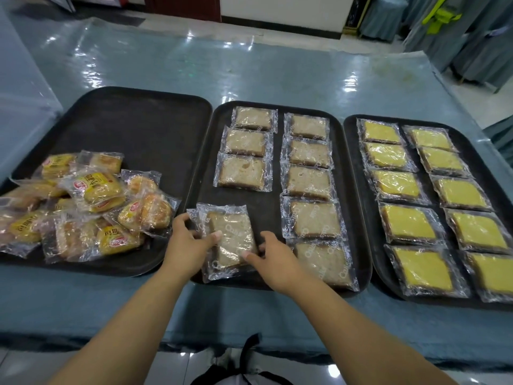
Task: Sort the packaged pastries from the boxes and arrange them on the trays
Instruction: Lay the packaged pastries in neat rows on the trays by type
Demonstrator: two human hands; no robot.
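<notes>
Head view, single frame.

Trays: 3 dark trays side by side on a table [277,79] covered in blue-grey cloth under clear sheet.

- Left tray [133,126]: a loose heap of yellow-labelled packets [94,190] fills its lower left part. They overlap, so I cannot get an exact count; more than ten are visible. The upper half of the tray is bare.
- Middle tray [273,168]: 9 brown slices [308,182] in clear wrappers, counted as follows. The left column has 3, at the upper end. The right column has 5, running top to bottom. The ninth is the held packet [231,243].
- Right tray [358,173]: 10 yellow slices [410,222] in clear wrappers, in two columns of 5.

Held packet: at the lower left of the middle tray, below the column of 3 with a stretch of bare tray between. It is tilted out of line with the columns, its near end reaching the tray's lower rim. I cannot tell whether it rests flat on the tray or is slightly lifted.

Left hand [191,243]: at the packet's left edge. The thumb lies on top of the wrapper and the fingers curl at the upper left corner, grasping it.

Right hand [274,257]: at the packet's right edge, between the packet and the lowest slice of the right column. The thumb presses on the wrapper's lower right and the fingers curl along the side, grasping it.

The packet lies between the two hands. Both forearms enter from the lower edge of the frame.
</notes>
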